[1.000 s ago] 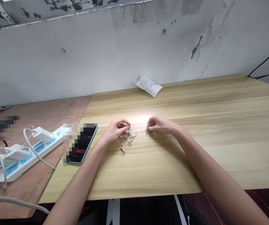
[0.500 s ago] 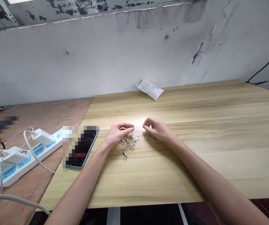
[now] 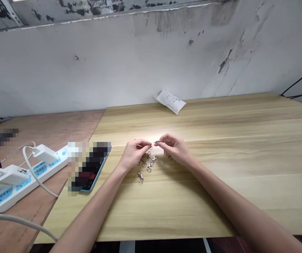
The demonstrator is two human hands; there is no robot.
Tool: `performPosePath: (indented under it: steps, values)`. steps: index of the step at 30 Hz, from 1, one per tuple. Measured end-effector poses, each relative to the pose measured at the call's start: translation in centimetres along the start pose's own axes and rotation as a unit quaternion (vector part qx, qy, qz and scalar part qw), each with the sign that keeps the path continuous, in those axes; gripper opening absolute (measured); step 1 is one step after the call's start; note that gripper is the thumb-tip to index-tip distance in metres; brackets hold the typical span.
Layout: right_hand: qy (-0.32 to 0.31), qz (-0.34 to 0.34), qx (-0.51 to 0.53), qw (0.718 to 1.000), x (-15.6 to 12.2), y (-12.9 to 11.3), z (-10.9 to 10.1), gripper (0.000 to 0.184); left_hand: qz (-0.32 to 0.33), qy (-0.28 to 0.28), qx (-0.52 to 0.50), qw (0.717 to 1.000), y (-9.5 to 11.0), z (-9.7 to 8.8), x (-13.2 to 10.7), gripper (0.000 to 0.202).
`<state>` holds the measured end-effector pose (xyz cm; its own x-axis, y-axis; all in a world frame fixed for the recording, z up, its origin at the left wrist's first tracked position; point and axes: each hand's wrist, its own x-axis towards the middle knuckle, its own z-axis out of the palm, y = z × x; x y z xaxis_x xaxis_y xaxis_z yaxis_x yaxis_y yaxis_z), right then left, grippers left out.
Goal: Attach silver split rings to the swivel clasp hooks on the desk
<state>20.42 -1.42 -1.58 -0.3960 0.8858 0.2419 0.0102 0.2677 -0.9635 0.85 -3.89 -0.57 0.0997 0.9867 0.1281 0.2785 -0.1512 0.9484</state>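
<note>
Left hand [image 3: 133,153] narrowed to a pinch at a small metal ring [image 3: 151,148] (tiny; grip partly hidden). Right hand [image 3: 176,148] holds a metal clasp [image 3: 156,142] between thumb and fingers, its tip jutting toward the left fingertips, above the desk [image 3: 219,140]. Loose swivel clasps [image 3: 149,166] lie below and between the hands. Risk: so little metal is gripped that a slack pinch could drop either piece among the lookalikes.
</note>
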Motion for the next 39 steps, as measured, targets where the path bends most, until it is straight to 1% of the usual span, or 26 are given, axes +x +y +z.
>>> performPosePath:
  steps: [4,7,12,17,20,23,27,33,37,39]
  values:
    - [0.004,0.002,-0.01,1.0,0.0,-0.5,0.1,0.025,0.063,0.005,0.052,0.997,0.1,0.1,-0.3,0.019]
    - [0.003,0.007,-0.002,1.0,-0.1,-0.7,0.2,0.026,0.082,-0.004,0.049,0.995,-0.1,0.1,-0.3,0.018]
    - [0.006,0.017,0.023,1.0,-0.2,-1.0,0.1,0.027,0.056,-0.005,0.039,0.998,-0.6,0.0,-0.2,0.019]
    - [0.012,0.011,0.032,0.999,-0.1,-0.8,-0.1,0.027,0.051,-0.004,0.021,0.998,-0.9,0.0,-0.3,0.024]
    - [0.009,0.002,0.02,1.0,-0.1,-0.4,-0.1,0.028,0.051,-0.005,0.018,0.999,-0.8,0.1,-0.3,0.024]
    - [0.003,0.002,-0.013,1.0,-0.1,-0.1,0.0,0.028,0.059,-0.005,0.029,0.998,-0.5,0.2,-0.3,0.021]
    - [0.008,-0.008,-0.049,0.999,-0.1,0.0,0.0,0.028,0.053,-0.011,0.031,0.998,0.0,0.1,-0.4,0.017]
    - [0.004,-0.03,-0.043,0.999,-0.2,-0.4,-0.1,0.026,0.084,0.021,0.102,0.991,0.6,-0.2,-0.3,0.009]
    - [0.0,-0.061,-0.067,0.996,-0.1,-0.6,0.0,0.025,0.069,-0.001,0.086,0.994,0.8,-0.2,-0.4,0.01]
    - [0.015,-0.062,-0.084,0.994,-0.1,-0.5,0.0,0.026,0.057,-0.012,0.076,0.995,0.9,-0.1,-0.5,0.011]
